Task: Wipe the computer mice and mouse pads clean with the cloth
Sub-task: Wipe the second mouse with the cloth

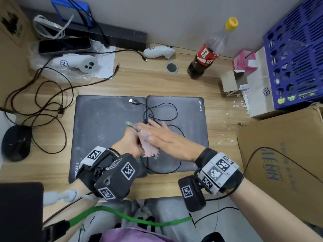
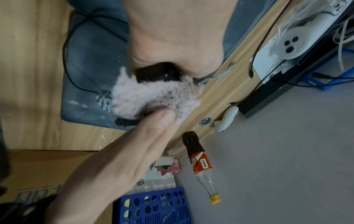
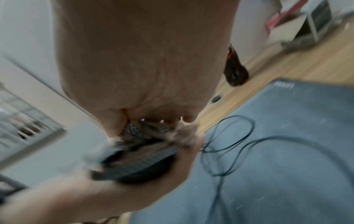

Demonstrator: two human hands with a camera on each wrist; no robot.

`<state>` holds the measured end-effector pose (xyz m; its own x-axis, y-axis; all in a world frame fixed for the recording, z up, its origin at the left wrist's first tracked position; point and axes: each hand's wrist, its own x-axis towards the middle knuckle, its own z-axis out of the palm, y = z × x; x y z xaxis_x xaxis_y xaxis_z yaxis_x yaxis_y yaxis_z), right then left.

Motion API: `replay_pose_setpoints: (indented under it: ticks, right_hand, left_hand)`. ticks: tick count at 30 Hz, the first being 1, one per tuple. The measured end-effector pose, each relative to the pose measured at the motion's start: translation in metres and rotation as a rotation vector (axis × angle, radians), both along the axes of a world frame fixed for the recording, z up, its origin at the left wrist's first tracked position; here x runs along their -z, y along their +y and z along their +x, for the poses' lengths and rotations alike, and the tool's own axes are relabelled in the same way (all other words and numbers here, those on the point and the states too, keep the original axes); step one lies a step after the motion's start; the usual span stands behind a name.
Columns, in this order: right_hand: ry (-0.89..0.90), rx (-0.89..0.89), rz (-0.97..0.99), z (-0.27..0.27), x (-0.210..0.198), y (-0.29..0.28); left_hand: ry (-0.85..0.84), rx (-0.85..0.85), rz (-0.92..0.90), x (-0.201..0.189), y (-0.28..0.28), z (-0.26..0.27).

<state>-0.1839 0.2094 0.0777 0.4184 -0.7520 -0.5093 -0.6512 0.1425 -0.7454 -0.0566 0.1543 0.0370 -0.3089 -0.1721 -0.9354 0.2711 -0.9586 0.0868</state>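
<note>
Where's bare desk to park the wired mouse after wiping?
Bare wooden desk lies between the two grey mouse pads and the cola bottle; also the front strip below the pads. Crowded: tangled black cables on the left, white crumbs on the right.

Head view looks steeply down on desk [image 1: 157, 81]; both wrist views sit close, tilted, sharing the mouse pads [image 2: 91, 63].

Pink cloth [image 1: 148, 145], grey mouse pads [image 1: 104, 123]
</note>
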Motion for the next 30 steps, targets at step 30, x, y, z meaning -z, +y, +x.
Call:
replay_pose_setpoints:
  ticks: [30]
  right_hand:
    - [0.286,0.299,0.100,0.008,-0.004,0.007]
  left_hand:
    - [0.031,0.166,-0.281,-0.028,0.003,0.013]
